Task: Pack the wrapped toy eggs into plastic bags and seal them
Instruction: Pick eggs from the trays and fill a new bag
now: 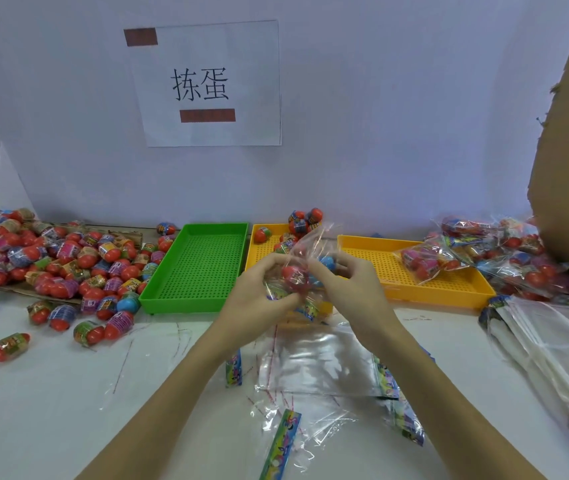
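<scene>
Holding a clear plastic bag [302, 268] between them, the left hand [259, 292] and right hand [349, 289] both pinch it with curled fingers above the white worktop [51, 393]. Wrapped eggs [293, 273] sit inside that bag. Beyond the left hand stands a green tray [200, 268]; behind both hands is a yellow tray [259, 251], and right of the right hand another yellow tray [449, 289] carries a filled bag [428, 259]. Loose eggs [51, 258] are heaped far left. Empty bags [317, 358] lie under the wrists.
</scene>
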{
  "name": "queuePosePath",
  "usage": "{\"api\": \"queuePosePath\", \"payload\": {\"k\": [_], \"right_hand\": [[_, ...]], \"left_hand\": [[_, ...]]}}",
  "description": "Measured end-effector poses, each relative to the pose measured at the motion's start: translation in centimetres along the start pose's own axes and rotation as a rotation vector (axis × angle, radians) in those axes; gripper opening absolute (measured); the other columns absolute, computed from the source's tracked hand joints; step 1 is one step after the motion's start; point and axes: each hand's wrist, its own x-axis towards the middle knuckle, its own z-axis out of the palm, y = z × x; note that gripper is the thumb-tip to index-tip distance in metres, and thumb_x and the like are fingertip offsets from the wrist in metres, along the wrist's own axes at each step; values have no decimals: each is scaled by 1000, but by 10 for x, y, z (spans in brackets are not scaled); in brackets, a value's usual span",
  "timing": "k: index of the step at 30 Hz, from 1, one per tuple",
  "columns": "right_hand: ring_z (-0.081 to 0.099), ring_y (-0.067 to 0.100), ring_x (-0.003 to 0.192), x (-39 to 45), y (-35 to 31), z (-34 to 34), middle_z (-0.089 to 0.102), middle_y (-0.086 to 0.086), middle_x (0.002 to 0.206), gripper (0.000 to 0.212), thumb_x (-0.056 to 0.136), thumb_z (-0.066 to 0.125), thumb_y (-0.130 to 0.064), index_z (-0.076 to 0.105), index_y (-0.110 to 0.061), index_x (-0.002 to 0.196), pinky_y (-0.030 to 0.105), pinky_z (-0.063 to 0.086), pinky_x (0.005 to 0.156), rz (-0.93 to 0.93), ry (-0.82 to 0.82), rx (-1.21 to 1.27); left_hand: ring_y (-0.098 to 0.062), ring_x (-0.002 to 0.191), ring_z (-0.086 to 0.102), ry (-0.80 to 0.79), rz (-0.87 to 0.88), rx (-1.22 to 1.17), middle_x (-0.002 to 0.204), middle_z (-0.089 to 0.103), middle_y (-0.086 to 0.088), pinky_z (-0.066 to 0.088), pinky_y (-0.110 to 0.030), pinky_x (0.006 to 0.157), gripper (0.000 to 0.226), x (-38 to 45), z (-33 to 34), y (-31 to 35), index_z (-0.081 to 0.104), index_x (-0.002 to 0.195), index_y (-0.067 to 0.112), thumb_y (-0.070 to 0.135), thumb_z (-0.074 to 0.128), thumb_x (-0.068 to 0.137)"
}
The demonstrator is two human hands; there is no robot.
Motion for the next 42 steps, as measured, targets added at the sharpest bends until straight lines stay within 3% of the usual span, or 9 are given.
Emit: {"api": "queuePosePath", "payload": {"k": [5, 8, 11, 15, 20, 26, 30, 37, 42], "right_hand": [[72, 26, 99, 2, 1, -1, 73, 7, 98, 12, 100, 67, -29, 76, -22, 97, 50, 62, 86, -4, -57, -115], [72, 19, 93, 3, 3, -4, 73, 5, 96, 10, 101, 66, -25, 76, -25, 98, 37, 64, 79, -56, -48, -146], [75, 14, 86, 4, 1, -7, 75, 8, 96, 16, 104, 61, -25, 76, -26, 98, 29, 63, 75, -25, -79, -91], [77, 25, 90, 4, -1, -6, 77, 11, 99, 33, 109, 52, -30, 78, -10, 106, 41, 64, 83, 36, -103, -5], [74, 22, 91, 3, 6, -5, 76, 3, 99, 22, 100, 68, -30, 81, -12, 100, 43, 65, 72, -96, -9, -115], [77, 20, 82, 5, 2, -7, 77, 5, 85, 27, 91, 76, -37, 72, -10, 91, 49, 64, 73, -136, 149, -136], [77, 18, 76, 4, -1, -9, 78, 4, 83, 26, 92, 75, -36, 75, -10, 90, 47, 65, 69, -155, 156, -98], [76, 17, 84, 4, 2, -7, 77, 4, 90, 29, 96, 70, -40, 78, -13, 98, 46, 65, 71, -152, 136, -152], [74, 14, 77, 4, -1, -10, 75, 3, 89, 29, 100, 66, -40, 78, -14, 94, 45, 64, 69, -151, 151, -201]], "left_hand": [[-13, 101, 75, -14, -53, -60, 107, 79, 4, 57, -20, 84, 30, -1, 0, 1, 71, 120, 21, 6, 76, 94], [-23, 101, 76, -90, -87, -143, 118, 76, 3, 58, -30, 92, 37, -2, -1, 3, 66, 132, 23, 13, 74, 98], [-12, 121, 66, -59, -63, -71, 126, 72, 10, 51, -32, 106, 37, -2, 1, 3, 65, 134, 31, 29, 75, 98], [-10, 90, 75, 30, -85, -187, 98, 78, 14, 58, -23, 81, 31, 0, 5, 2, 71, 120, 27, 10, 76, 95], [-6, 75, 75, 57, -177, -280, 90, 82, 3, 57, -19, 68, 49, 2, 6, -2, 58, 122, 18, -5, 81, 85], [-20, 65, 72, 117, -156, -265, 97, 79, -9, 57, -26, 60, 37, 2, 5, 0, 65, 106, 13, 22, 90, 81], [-18, 70, 73, 132, -59, -259, 106, 78, -3, 57, -24, 65, 27, 1, 5, 1, 79, 113, 23, 20, 85, 87], [-4, 83, 63, 30, -93, -267, 127, 68, 2, 53, -20, 78, 39, 2, 5, -2, 69, 137, 32, 12, 63, 105], [-19, 82, 71, 155, -110, -318, 104, 76, -8, 61, -29, 72, 17, 3, 6, -3, 77, 112, 13, 5, 66, 101]]}}
